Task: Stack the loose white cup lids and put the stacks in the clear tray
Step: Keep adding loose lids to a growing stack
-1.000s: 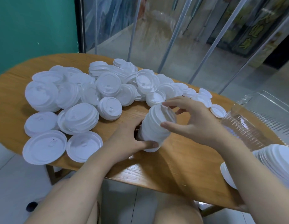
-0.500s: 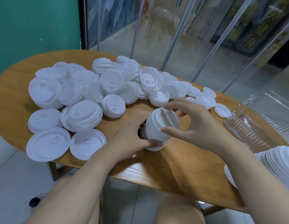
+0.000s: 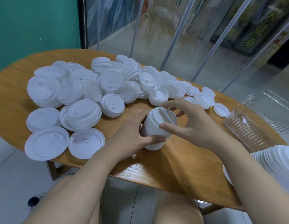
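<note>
Both hands clamp a tilted stack of white plastic cup lids (image 3: 157, 126), left grip (image 3: 134, 136) at its base, right grip (image 3: 191, 124) at three o'clock, on the oval wooden surface (image 3: 173, 160).

- An oval wooden table (image 3: 181, 168) with light oak grain fills the middle of the scene.
- A plain teal wall (image 3: 35, 25) stands at the far left.
- Clear plastic strip curtains (image 3: 164, 29) hang across the far side.
- Pale grey floor tiles (image 3: 16, 178) show near left, below the table edge.
- A small dark round object (image 3: 33, 201) lies on those tiles; what it is cannot be told.
</note>
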The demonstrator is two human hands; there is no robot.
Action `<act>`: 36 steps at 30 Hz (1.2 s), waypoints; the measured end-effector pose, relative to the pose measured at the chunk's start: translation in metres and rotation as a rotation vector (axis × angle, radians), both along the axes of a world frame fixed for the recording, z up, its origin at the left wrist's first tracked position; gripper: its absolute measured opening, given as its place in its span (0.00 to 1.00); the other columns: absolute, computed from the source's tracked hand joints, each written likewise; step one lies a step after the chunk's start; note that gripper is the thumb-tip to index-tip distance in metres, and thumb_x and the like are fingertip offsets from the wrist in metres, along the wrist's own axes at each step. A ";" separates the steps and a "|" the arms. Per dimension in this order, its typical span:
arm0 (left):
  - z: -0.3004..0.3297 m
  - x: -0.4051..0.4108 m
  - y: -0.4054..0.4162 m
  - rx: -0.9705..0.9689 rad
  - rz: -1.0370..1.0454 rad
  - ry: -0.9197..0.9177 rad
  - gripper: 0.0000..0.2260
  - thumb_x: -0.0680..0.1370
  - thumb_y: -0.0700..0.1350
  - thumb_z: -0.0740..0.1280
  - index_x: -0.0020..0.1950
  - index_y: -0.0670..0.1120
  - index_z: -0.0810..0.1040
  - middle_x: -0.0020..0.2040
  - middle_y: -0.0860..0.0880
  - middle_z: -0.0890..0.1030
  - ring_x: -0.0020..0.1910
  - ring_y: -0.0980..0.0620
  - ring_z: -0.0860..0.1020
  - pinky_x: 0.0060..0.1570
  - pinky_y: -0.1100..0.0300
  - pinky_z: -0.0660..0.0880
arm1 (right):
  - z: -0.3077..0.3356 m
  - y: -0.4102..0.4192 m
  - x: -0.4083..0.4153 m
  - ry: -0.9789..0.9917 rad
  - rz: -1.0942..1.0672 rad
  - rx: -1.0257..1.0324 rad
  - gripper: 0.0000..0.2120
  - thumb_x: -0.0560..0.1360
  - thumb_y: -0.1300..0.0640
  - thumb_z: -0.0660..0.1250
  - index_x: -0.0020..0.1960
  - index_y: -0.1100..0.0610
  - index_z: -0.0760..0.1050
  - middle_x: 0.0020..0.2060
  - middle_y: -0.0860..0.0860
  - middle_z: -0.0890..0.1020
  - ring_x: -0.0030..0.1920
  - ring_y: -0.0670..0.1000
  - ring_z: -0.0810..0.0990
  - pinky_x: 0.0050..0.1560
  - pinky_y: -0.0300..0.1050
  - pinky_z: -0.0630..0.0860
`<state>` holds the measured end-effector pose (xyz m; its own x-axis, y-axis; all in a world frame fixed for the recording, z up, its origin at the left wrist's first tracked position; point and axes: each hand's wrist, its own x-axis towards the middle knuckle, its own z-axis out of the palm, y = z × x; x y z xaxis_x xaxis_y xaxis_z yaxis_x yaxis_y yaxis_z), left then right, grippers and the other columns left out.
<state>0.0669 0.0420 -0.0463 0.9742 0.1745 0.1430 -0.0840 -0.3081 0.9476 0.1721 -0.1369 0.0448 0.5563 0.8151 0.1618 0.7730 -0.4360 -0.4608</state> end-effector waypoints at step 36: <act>0.005 0.004 0.001 0.042 0.047 0.019 0.33 0.65 0.55 0.85 0.66 0.66 0.75 0.62 0.67 0.80 0.63 0.65 0.77 0.61 0.62 0.75 | -0.019 0.124 0.140 -0.248 -0.156 -0.100 0.38 0.75 0.42 0.74 0.78 0.58 0.65 0.73 0.53 0.71 0.73 0.54 0.68 0.71 0.46 0.66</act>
